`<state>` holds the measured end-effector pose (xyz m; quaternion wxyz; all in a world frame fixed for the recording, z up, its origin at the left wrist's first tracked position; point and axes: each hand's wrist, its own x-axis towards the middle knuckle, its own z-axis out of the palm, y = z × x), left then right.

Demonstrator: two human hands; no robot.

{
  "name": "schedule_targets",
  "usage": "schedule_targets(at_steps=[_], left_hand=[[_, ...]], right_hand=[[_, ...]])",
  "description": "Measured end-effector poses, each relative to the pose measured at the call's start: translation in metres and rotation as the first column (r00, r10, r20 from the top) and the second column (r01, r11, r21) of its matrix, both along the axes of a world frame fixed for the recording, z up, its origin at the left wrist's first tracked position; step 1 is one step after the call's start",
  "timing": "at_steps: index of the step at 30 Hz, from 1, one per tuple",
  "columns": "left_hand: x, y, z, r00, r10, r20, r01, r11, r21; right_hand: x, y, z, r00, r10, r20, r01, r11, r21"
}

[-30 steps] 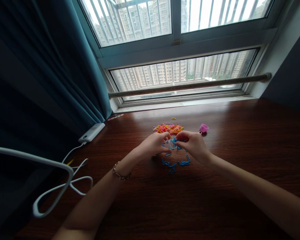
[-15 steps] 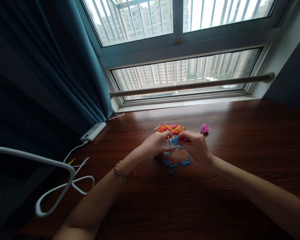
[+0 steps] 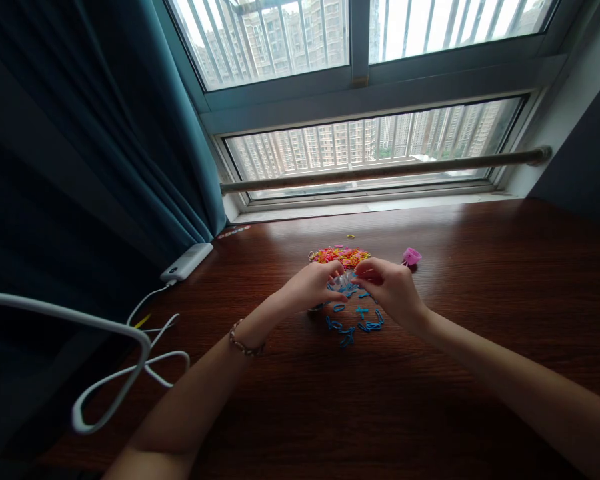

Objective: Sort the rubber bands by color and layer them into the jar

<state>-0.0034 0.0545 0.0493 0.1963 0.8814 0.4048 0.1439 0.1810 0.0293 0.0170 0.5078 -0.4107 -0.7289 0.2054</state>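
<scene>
Blue rubber bands (image 3: 373, 325) lie loose on the counter (image 3: 460, 387), scattered on the person's side of both hands and roughly midway between them. More blue shows right at a small clear plastic container (image 3: 342, 283), which the left hand (image 3: 313, 285) holds from its left side, thumb and fingers bent around it. From where I stand, the right hand (image 3: 391, 288) comes at that container from the other side, its fingertips just beside it, so the container sits immediately left of the right fingers. Thumb and forefinger there are drawn close together; I can't tell whether a band is pinched between them. Which way the container's long axis runs I can't make out either, with the left hand covering so much. The loose bands point every which way, the nearest to the right hand lying crossed. Beyond the hands, toward the window (image 3: 360, 110), sits a heap of orange, pink and yellow bands (image 3: 340, 256).
</scene>
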Motion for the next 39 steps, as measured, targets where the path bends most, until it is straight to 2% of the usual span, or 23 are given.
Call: schedule_targets(at_steps=[4, 10, 12, 15, 18, 21, 27, 30, 35, 37, 39], left_hand=[[0.001, -0.001, 0.002, 1.0, 0.005, 0.007, -0.005, 1.0, -0.009], [-0.001, -0.002, 0.006, 0.999, -0.024, 0.049, 0.027, 0.998, -0.057], [-0.003, -0.001, 0.009, 0.994, -0.03, 0.108, 0.04, 0.995, -0.091], [-0.006, 0.0, 0.013, 0.966, 0.016, 0.257, 0.017, 0.992, -0.128], [-0.006, 0.002, 0.013, 0.925, 0.092, 0.37, -0.073, 0.995, -0.067], [-0.005, 0.004, 0.012, 0.88, 0.148, 0.452, -0.172, 0.985, 0.013], [-0.003, 0.004, 0.014, 0.853, 0.165, 0.496, -0.207, 0.978, 0.03], [-0.003, 0.003, 0.016, 0.856, 0.161, 0.491, -0.207, 0.978, 0.041], [-0.003, 0.002, 0.016, 0.87, 0.15, 0.47, -0.201, 0.978, 0.058], [-0.003, 0.002, 0.015, 0.871, 0.156, 0.466, -0.209, 0.976, 0.064], [-0.003, 0.002, 0.015, 0.874, 0.158, 0.459, -0.211, 0.975, 0.066]], right_hand=[[0.001, -0.002, 0.002, 0.998, 0.022, 0.061, -0.024, 0.999, 0.041], [0.004, 0.001, 0.003, 0.995, -0.013, -0.096, 0.014, 1.0, 0.007], [0.006, 0.007, -0.003, 0.998, -0.049, -0.048, 0.049, 0.999, 0.003], [0.005, 0.014, -0.019, 0.987, -0.035, 0.158, 0.045, 0.997, -0.059], [0.001, 0.015, -0.038, 0.912, 0.107, 0.396, -0.073, 0.992, -0.099], [-0.005, 0.008, -0.046, 0.806, 0.254, 0.534, -0.231, 0.967, -0.11], [-0.017, -0.017, -0.03, 0.719, 0.443, 0.535, -0.434, 0.888, -0.152], [-0.023, -0.028, -0.028, 0.675, 0.424, 0.605, -0.461, 0.881, -0.103], [-0.026, -0.031, -0.03, 0.57, 0.253, 0.782, -0.386, 0.922, -0.016], [-0.022, -0.026, -0.025, 0.547, 0.222, 0.807, -0.352, 0.936, -0.019], [-0.015, -0.018, -0.019, 0.553, 0.249, 0.795, -0.318, 0.945, -0.074]])
